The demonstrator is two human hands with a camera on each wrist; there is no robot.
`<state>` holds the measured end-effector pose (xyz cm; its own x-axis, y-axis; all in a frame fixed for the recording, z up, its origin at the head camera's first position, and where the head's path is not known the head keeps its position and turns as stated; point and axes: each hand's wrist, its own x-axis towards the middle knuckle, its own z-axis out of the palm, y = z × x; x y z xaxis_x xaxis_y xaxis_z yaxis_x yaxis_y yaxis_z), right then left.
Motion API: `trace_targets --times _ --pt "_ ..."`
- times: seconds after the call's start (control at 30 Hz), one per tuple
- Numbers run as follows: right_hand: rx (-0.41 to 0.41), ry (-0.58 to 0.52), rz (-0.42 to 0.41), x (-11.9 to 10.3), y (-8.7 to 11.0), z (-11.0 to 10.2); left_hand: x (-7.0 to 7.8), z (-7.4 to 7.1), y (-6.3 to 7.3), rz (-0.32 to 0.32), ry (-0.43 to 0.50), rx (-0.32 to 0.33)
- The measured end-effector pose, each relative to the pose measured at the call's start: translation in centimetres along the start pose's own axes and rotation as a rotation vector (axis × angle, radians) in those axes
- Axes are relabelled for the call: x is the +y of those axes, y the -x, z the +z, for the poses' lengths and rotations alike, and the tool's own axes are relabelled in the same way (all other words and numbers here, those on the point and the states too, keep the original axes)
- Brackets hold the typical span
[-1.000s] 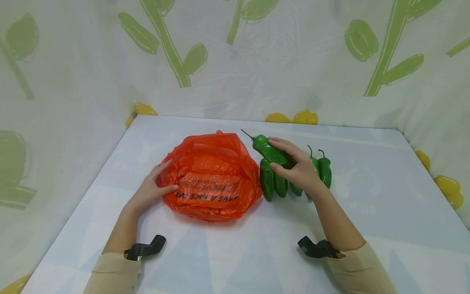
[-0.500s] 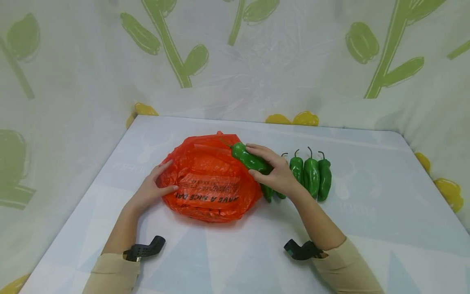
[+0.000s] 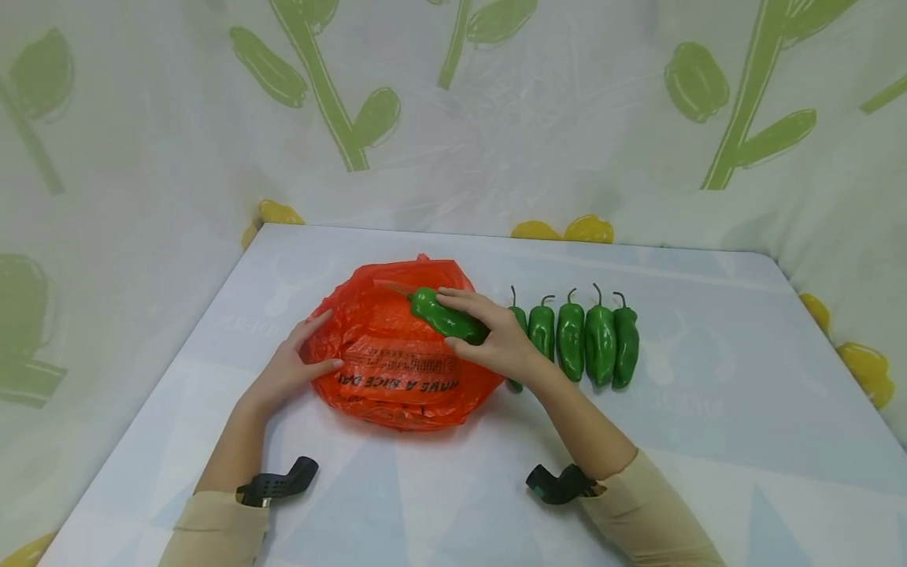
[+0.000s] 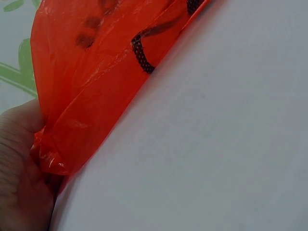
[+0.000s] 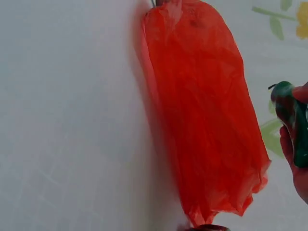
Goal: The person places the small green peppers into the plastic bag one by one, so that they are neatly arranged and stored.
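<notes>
Right grip (image 3: 492, 335): fingers and thumb around one green pepper (image 3: 446, 316), tilted, stem pointing away from the palm toward the left grip's side. Held pepper is above the red bag (image 3: 404, 354); right wrist view shows a gap between the two. Left grip (image 3: 294, 366): thumb and fingers pinching the near edge of that bag, film bunched between them. Bag lies on the surface (image 3: 453, 488), spreading from the left grip across to below the right grip, dark printing on top. Five loose peppers (image 3: 571, 339) stand side by side in a row just right of the right grip, stems pointing away from the person; the right grip partly hides the nearest one. Black wrist cameras (image 3: 283, 478) sit behind both grips, beige sleeves (image 3: 220, 524) farther back. Leaf-patterned sheet (image 3: 524, 118) beyond both grips.
</notes>
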<state>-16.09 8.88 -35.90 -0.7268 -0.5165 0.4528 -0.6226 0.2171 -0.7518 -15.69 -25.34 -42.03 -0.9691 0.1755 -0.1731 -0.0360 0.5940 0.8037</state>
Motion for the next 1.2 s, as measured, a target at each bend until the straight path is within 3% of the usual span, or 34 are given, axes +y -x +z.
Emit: trace_targets --times 0.77,1.2 --pt "-0.076 0.086 0.037 0.5 -2.8 3.1 -0.2 0.0 0.0 0.003 -0.016 0.005" --pt "-0.177 0.154 0.178 2.0 -4.0 4.2 -0.5 0.1 -0.2 0.014 -0.017 0.006"
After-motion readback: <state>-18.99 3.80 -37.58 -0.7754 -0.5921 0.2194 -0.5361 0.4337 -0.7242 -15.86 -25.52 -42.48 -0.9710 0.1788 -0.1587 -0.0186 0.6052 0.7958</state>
